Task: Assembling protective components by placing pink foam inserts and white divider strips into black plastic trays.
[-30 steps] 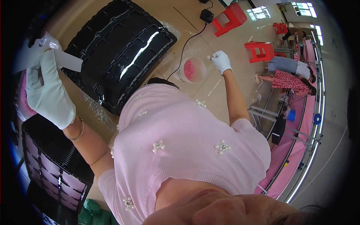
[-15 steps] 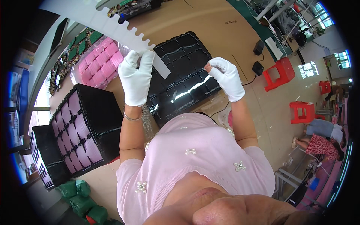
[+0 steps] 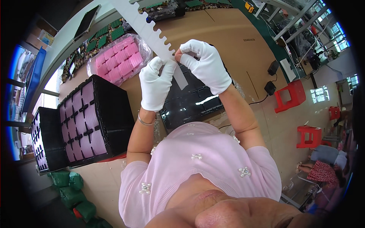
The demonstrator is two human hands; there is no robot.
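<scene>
A long white strip [image 3: 149,35] with a row of notches along one edge slants from the top of the view down over the black moulded trays [image 3: 178,108]. My left hand [image 3: 156,85], in a white glove, pinches the strip near its lower end. Beside it my right hand [image 3: 205,66], also gloved, has its thumb and finger closed at the notched edge; a bare fingertip shows. Whether those fingers grip the strip or a small bit is hidden.
Left stand stacked black trays [image 3: 114,114] with purple sheets in them. Bagged pink pieces [image 3: 119,60] lie beyond, near green blocks [image 3: 91,45]. Cardboard [image 3: 228,34] covers the table. Right are black power adapters [image 3: 270,88] and red stools [image 3: 291,97]; green bags [image 3: 72,193] sit lower left.
My right hand has moved left, from apart to the strip's notched edge. The strip and my left hand have shifted right in the view, which has itself shifted.
</scene>
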